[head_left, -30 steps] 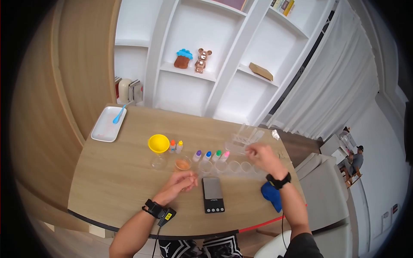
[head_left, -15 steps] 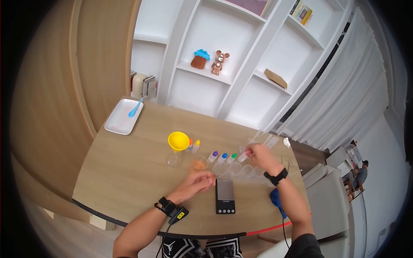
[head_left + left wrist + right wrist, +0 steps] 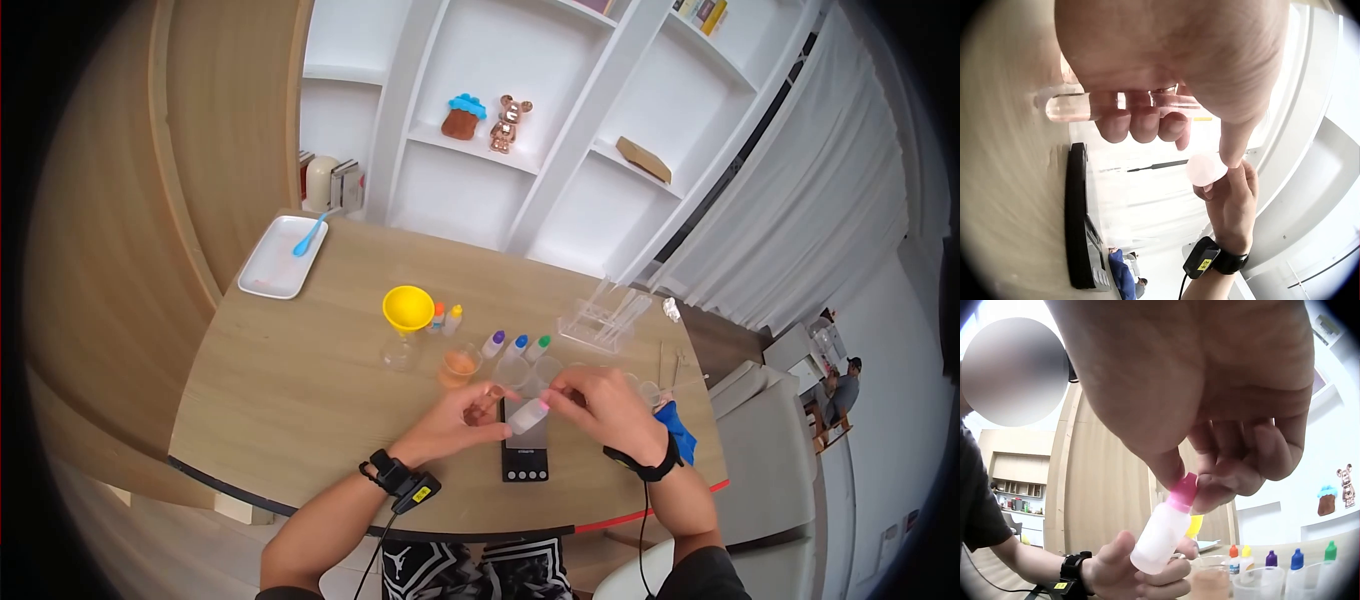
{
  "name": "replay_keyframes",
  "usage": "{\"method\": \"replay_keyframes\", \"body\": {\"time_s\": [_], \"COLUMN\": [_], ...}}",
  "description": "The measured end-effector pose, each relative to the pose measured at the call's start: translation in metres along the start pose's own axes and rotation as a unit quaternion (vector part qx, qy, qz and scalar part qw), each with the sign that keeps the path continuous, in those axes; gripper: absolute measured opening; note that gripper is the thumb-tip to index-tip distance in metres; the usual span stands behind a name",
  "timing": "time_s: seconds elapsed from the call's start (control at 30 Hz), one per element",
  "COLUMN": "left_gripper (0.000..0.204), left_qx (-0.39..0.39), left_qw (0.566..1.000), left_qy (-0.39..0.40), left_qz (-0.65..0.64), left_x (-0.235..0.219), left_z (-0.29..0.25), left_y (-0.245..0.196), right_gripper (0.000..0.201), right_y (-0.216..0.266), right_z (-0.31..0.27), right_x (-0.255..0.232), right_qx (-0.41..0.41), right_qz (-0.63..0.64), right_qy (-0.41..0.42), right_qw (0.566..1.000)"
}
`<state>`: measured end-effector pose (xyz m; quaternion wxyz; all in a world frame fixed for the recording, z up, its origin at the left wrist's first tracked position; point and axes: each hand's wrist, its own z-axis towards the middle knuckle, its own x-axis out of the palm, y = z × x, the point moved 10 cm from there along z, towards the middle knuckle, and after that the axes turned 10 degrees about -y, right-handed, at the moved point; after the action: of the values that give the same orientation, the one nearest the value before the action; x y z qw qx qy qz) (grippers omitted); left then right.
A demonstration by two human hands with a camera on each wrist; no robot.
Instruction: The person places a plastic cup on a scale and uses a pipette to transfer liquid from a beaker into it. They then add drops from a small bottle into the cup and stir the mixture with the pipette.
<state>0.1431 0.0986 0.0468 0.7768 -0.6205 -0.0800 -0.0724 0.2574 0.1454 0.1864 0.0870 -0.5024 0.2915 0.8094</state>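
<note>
The pink-capped bottle hangs tilted between the two hands, above the scale. The right grip pinches its cap between thumb and forefinger. The left grip holds a clear tube in its curled fingers, thumb and forefinger standing about the bottle's body; firm contact there cannot be confirmed.

The step in hand is judged to be steadying the bottle for uncapping. The next move appears to call for left thumb and forefinger closing on the body, tube kept secure, while the right fingers twist the cap. The tube limits the left grip's freedom.

Just beyond the left grip stands a cup of orange liquid; clear cups crowd the space ahead of both grips, the nearest hazard. Farther forward are purple-capped, blue-capped and green-capped bottles, then the tube rack. A blue cloth lies beside the right wrist on the worktop.
</note>
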Motion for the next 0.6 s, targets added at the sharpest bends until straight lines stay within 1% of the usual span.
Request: {"method": "replay_keyframes", "body": {"time_s": [0.13, 0.23, 0.33, 0.43, 0.53, 0.6], "left_gripper": [0.034, 0.030, 0.029, 0.027, 0.026, 0.022], "left_qx": [0.002, 0.001, 0.004, 0.011, -0.008, -0.017], "left_qw": [1.000, 1.000, 1.000, 1.000, 1.000, 1.000], "left_qy": [0.005, -0.012, -0.023, -0.017, -0.010, -0.011], "left_qz": [-0.006, -0.001, 0.000, 0.019, 0.015, 0.001], "left_x": [0.003, -0.002, -0.005, -0.006, -0.003, -0.002], "left_z": [-0.001, 0.000, 0.002, 0.002, 0.001, 0.000], "left_y": [0.006, 0.013, 0.019, 0.020, 0.022, 0.021], "right_gripper": [0.023, 0.022, 0.020, 0.016, 0.014, 0.016], "right_y": [0.014, 0.016, 0.021, 0.023, 0.025, 0.029], "right_z": [0.001, 0.000, -0.001, -0.005, -0.008, -0.009], "right_x": [0.008, 0.011, 0.011, 0.012, 0.011, 0.009], "right_qx": [-0.009, -0.012, -0.034, -0.062, -0.081, -0.120], "right_qz": [0.001, -0.009, -0.025, -0.038, -0.021, 0.034], "right_qy": [-0.013, -0.013, -0.008, -0.010, -0.012, -0.014], "right_qw": [1.000, 1.000, 0.999, 0.997, 0.996, 0.992]}}
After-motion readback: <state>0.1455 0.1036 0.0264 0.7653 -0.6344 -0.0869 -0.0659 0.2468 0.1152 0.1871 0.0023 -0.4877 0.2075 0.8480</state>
